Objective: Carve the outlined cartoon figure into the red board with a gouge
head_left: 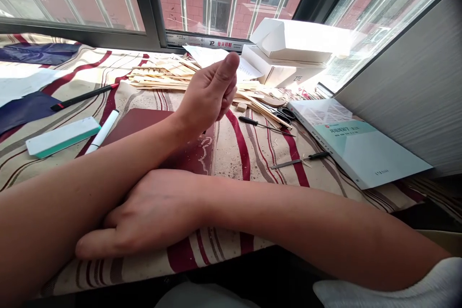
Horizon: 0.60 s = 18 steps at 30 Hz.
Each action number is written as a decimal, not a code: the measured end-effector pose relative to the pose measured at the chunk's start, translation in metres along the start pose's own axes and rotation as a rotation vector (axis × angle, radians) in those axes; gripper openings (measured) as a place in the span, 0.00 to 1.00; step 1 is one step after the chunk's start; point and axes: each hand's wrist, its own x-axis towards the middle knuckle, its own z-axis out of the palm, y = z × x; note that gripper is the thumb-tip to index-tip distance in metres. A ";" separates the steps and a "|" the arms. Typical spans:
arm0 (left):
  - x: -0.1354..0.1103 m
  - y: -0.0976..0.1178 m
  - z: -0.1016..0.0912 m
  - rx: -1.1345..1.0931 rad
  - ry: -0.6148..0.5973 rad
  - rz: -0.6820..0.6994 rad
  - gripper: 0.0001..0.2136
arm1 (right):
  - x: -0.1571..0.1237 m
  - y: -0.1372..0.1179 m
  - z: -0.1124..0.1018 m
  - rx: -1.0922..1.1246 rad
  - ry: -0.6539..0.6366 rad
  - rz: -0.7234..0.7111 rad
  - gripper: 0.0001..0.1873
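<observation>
My left hand (212,87) is held over a dark red board or folder (144,122), its fingers curled in and the thumb on top. Whatever is inside that fist, if anything, is hidden. My right hand (159,211) lies palm down closer to me, crossing beneath my left forearm. Its thumb is stretched out apart from the forefinger; the other fingers are hidden by the forearm. Fine crumbs and shavings lie around the board's right edge. Right of it are a thin tool with a black handle (248,121) and a flat file-like tool (287,164).
Thin wooden strips (162,82) are heaped near the window, before a white box (285,72). Scissors (285,114) touch the strips. A pale book (357,139) lies at right. At left are a white-and-green case (63,137), a white marker (104,130) and a black pen (84,97).
</observation>
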 end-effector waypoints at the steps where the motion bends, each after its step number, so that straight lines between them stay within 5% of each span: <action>1: 0.002 0.000 -0.001 0.023 -0.010 0.010 0.24 | 0.000 0.001 0.000 0.006 0.003 -0.004 0.50; 18: 0.002 0.001 0.004 0.210 -0.024 -0.104 0.26 | -0.003 0.002 -0.007 0.008 -0.017 -0.044 0.52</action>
